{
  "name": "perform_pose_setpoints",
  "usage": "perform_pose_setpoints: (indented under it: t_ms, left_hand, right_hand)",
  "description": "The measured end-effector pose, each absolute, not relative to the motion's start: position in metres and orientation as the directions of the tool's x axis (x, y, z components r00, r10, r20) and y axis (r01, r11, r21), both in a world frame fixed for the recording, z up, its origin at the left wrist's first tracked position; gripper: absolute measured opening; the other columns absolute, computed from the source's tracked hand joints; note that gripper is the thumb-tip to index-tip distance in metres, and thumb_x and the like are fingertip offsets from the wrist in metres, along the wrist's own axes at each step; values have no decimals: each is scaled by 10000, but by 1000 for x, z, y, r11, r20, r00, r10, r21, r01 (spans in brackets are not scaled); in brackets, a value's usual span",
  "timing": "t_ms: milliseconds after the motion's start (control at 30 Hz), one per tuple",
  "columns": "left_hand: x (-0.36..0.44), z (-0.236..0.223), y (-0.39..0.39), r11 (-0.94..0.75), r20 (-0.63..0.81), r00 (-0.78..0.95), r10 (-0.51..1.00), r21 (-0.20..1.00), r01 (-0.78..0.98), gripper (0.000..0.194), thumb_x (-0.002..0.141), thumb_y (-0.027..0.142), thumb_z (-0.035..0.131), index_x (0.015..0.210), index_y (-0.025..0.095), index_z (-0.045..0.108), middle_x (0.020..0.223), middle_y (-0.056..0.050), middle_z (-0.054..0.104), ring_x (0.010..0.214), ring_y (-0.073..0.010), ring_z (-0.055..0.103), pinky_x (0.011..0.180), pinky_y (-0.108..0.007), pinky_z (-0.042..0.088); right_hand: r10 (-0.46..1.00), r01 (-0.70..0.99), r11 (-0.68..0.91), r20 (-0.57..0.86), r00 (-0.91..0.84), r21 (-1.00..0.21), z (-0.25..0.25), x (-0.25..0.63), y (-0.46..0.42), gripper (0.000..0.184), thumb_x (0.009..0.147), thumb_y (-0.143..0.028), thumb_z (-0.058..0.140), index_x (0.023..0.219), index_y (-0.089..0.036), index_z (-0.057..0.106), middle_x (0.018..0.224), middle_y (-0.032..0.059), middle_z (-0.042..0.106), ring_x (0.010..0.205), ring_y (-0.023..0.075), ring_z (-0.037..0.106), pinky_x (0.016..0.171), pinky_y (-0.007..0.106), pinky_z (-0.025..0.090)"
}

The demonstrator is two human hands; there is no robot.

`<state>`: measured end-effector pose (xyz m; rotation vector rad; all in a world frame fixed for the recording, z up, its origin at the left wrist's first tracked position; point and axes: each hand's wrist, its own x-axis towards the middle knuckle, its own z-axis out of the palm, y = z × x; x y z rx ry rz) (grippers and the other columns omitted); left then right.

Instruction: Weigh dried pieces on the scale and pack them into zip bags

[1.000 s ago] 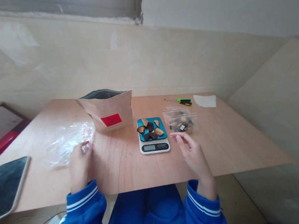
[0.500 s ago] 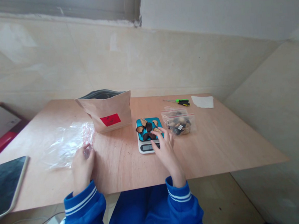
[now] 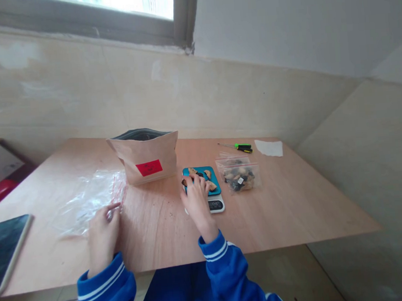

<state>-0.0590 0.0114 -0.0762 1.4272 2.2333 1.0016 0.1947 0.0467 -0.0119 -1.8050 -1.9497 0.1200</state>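
Risking dried slices (image 3: 208, 173) knocked off the teal scale tray (image 3: 215, 187) by the curled right hand (image 3: 197, 199), its grasp unclear; left hand (image 3: 103, 233) half-closed by clear plastic bag (image 3: 90, 201), grip unclear.

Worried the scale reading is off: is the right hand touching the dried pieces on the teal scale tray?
Touching: the head view shows the right hand curled down onto the dried pieces on the teal scale tray, its fingers covering part of them.
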Motion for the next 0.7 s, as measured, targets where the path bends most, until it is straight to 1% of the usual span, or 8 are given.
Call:
perform_pose_setpoints:
  t_ms: [67,133,200,267,333,433,533,700]
  left_hand:
    - [-60,-77,11,257,103,-457,883,711,655,399,848,429,454,1046,192,705,1085,-130,706,1054,-324,655,939,-457,503]
    - [-61,-77,11,256,113,-460,881,704,662,401,843,424,454,1042,188,709,1078,-134,707,1046,-328,654,936,-464,502]
    - [-61,-78,11,255,128,-462,878,690,677,400,838,412,453,1040,181,709,1080,-139,706,1045,-334,649,934,-473,498]
    - [-62,-78,12,256,134,-464,875,686,681,393,832,404,455,1030,179,710,1087,-139,705,1044,-334,647,933,-473,497]
    - [-63,-79,13,256,124,-462,878,694,673,391,825,399,454,1018,177,711,1078,-137,708,1033,-331,650,926,-468,500]
    - [-64,-79,13,248,109,-447,888,704,665,412,817,402,448,1022,166,715,1049,-141,713,1020,-327,653,917,-460,504]
    - [-64,-78,13,243,121,-446,887,698,673,440,826,408,432,1051,155,714,1069,-153,706,1037,-334,643,935,-468,491]
    - [-64,-81,13,227,147,-447,882,699,679,421,837,386,415,1036,171,717,1044,-138,705,1013,-321,650,926,-459,501]
  right_hand:
    - [958,926,40,277,70,-374,-12,195,49,283,922,-204,490,1162,-168,637,1176,209,603,1115,373,506,918,549,414]
    - [958,938,-21,261,118,-347,-13,197,51,280,929,-227,500,1164,-153,633,1149,207,601,1111,370,509,917,536,408]
    - [962,943,-30,246,117,-331,-13,199,53,271,939,-272,513,1141,-146,642,1136,194,604,1119,362,509,932,516,395]
    - [959,936,-30,253,125,-351,-13,204,55,282,955,-324,502,1121,-152,652,1129,181,607,1124,353,511,936,494,387]
    - [946,923,-63,272,177,-381,-12,212,60,303,970,-338,469,1133,-159,653,1137,176,610,1117,343,517,931,475,383]
    - [931,918,-125,275,240,-375,-10,234,72,305,966,-262,447,1152,-132,651,1162,193,616,1129,336,513,942,441,373]
    - [940,926,-128,255,227,-354,-11,255,88,288,931,-188,472,1124,-95,664,1174,217,628,1152,340,510,949,419,373]
    - [952,918,-122,219,216,-376,-16,268,107,214,857,-119,553,1005,-123,707,1120,195,682,1100,333,566,917,417,399]
